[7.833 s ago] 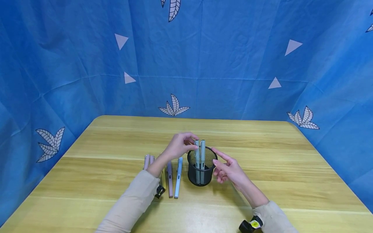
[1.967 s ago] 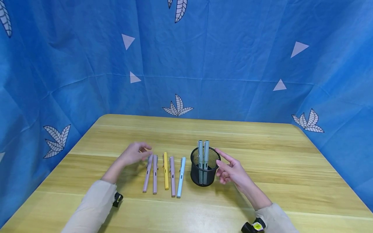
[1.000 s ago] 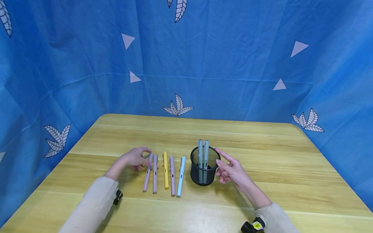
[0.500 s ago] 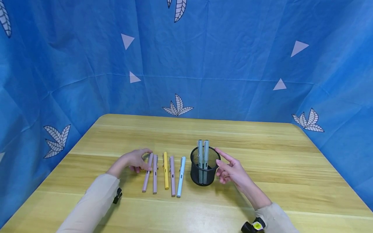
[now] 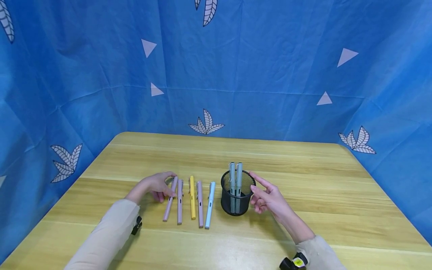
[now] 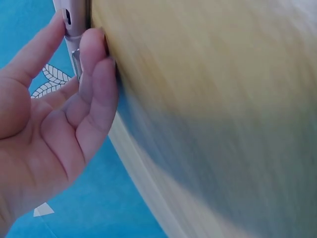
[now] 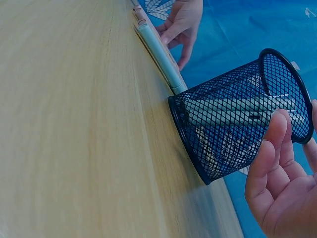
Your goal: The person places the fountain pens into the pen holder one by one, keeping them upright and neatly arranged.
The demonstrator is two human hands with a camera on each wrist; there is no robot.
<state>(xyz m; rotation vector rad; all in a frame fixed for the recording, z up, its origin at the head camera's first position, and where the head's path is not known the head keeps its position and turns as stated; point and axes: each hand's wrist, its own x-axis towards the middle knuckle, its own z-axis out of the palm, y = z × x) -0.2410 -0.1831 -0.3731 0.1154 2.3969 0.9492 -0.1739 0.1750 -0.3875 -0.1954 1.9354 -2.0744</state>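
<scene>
My left hand (image 5: 157, 184) pinches the leftmost lilac pen (image 5: 168, 207) near its capped upper end, thumb on one side and fingers on the other. In the left wrist view the thumb presses this pen (image 6: 76, 20) beside its small dark window, and the clip lies by the fingers. My right hand (image 5: 270, 198) holds a black mesh pen holder (image 5: 227, 202) at its right rim between thumb and index finger, the other fingers curled beneath. Two grey-green pens (image 5: 239, 178) stand upright inside the holder (image 7: 218, 99).
To the right of the pinched pen lie a second lilac pen (image 5: 179, 206), a yellow pen (image 5: 192, 200), another lilac pen (image 5: 200, 208) and a light blue pen (image 5: 209, 208), roughly parallel. All are on a wooden table (image 5: 303, 161) before a blue curtain (image 5: 263, 67).
Earlier the left hand was at a grey-green pen in the holder. It then went left to the leftmost lilac pen, which has since tilted slightly, lower end leftward. The right hand stays on the holder.
</scene>
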